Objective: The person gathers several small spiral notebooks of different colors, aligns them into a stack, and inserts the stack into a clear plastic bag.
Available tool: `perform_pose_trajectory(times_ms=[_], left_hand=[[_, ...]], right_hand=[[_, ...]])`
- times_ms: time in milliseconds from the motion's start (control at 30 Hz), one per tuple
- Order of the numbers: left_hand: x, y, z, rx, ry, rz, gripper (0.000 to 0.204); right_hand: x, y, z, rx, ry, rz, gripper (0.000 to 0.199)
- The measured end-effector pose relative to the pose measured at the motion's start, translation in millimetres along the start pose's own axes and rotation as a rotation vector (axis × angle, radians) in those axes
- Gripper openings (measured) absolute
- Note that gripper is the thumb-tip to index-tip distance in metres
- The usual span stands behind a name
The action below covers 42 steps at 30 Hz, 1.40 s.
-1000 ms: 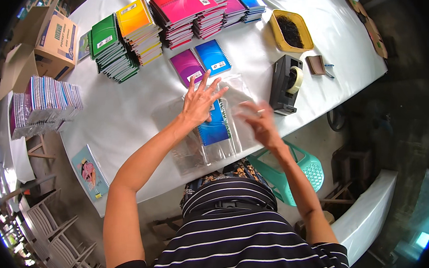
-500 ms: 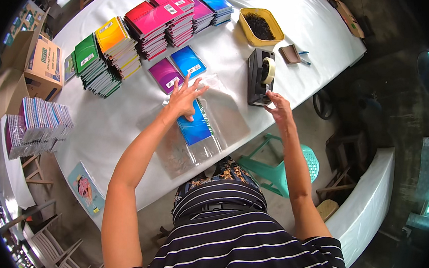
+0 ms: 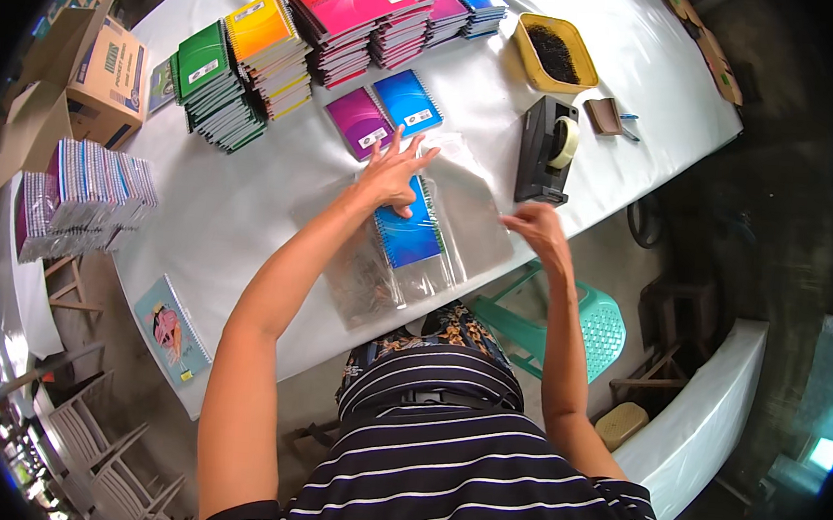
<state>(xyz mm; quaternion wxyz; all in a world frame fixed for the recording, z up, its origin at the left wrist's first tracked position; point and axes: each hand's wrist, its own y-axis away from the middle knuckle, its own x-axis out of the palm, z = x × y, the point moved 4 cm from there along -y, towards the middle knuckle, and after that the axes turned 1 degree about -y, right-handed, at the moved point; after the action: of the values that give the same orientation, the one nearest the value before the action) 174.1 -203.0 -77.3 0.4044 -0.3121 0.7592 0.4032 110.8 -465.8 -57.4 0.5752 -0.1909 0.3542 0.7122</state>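
Note:
My left hand (image 3: 389, 179) lies with fingers spread across the upper part of a small blue spiral notebook (image 3: 412, 238). This notebook rests on clear plastic sheeting (image 3: 481, 234) close to the table's near edge. Its fingertips reach toward a purple notebook (image 3: 360, 123) and another blue notebook (image 3: 406, 105) lying side by side beyond. To the right, my right hand (image 3: 540, 232) hovers by the plastic's right edge, thumb and finger pinched together; whatever is between them is too small to make out. Just past it stands a black tape dispenser (image 3: 533, 162) with a roll of tape (image 3: 565, 142).
Stacks of green (image 3: 210, 70), yellow (image 3: 259, 29) and pink notebooks (image 3: 357, 9) line the table's far side. A yellow tub (image 3: 593, 79) of black pieces stands far right. Wrapped notebooks (image 3: 88, 198) and a carton (image 3: 106, 79) are left; a green stool (image 3: 591, 325) is below right.
My right hand has left the tape dispenser's front end and come toward the plastic, fingers pinched. My left hand stays on the blue notebook. The whole view has shifted slightly.

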Motion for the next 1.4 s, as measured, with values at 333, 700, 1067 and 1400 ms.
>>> perform_pose_trajectory(times_ms=[333,700,1067,1400], left_hand=[[7.8,-6.0,6.9,-0.024,0.086,0.031,0.126],[-21.4,19.0,10.3,0.174,-0.152,0.001,0.129],[-17.2,52.3,85.2,-0.412,0.047,-0.966,0.044],[73.3,137.7,-4.3,-0.14,1.285,-0.557,0.061]], right_hand=[[111.9,-39.1,100.1,-0.196,0.377,0.22,0.033],[101.0,-38.6,86.9,-0.242,0.617,0.279,0.067],[123.0,-54.1,39.7,-0.214,-0.104,0.386,0.097],[111.3,-7.5,56.8,-0.331,-0.625,0.36,0.097]])
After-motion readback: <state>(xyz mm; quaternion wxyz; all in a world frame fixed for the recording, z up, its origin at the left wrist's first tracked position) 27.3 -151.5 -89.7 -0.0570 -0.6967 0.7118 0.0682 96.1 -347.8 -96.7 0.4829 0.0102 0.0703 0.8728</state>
